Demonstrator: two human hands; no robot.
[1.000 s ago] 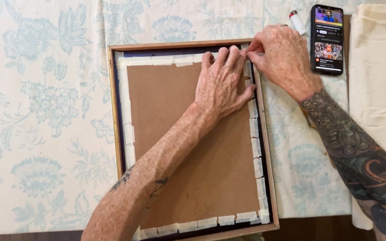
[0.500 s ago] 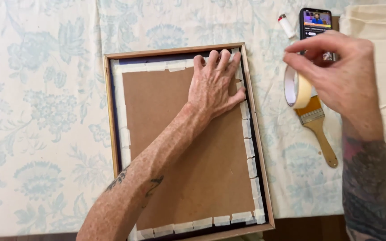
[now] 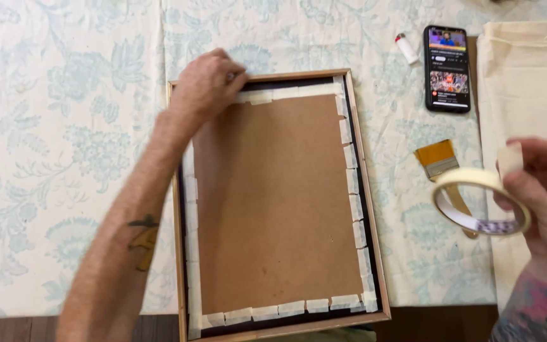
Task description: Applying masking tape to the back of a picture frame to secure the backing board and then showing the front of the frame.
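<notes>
Nearest the camera, the right hand (image 3: 542,202) hovers at the right edge, off the table surface, with its fingers closed around a tape roll (image 3: 481,201); the thumb sits on top of the ring and a short free end of tape sticks up by the fingertips. Just behind the roll lies a brush (image 3: 441,166) with a wooden handle and orange bristles, its handle partly hidden by the roll.

The frame (image 3: 375,253) lies face down in the middle of a floral cloth (image 3: 64,126), its lower edge close to the near edge of the table. A brown backing board (image 3: 273,202) fills it, and short pieces of pale tape run along all four sides of the board (the pieces along the bottom look the most evenly spaced).

The left arm reaches across the frame's left side to the top-left corner. There the left hand (image 3: 207,85) rests with fingers bent down, pressing on the tape strip (image 3: 286,95) along the top edge; it pins the strip rather than grasping anything.

Farther back, beyond the frame's top-right corner, a small white tube with a red cap (image 3: 406,48) lies on the cloth. Beside it a phone (image 3: 447,68) lies face up with its screen lit. A plain cream cloth (image 3: 527,82) covers the far right.
</notes>
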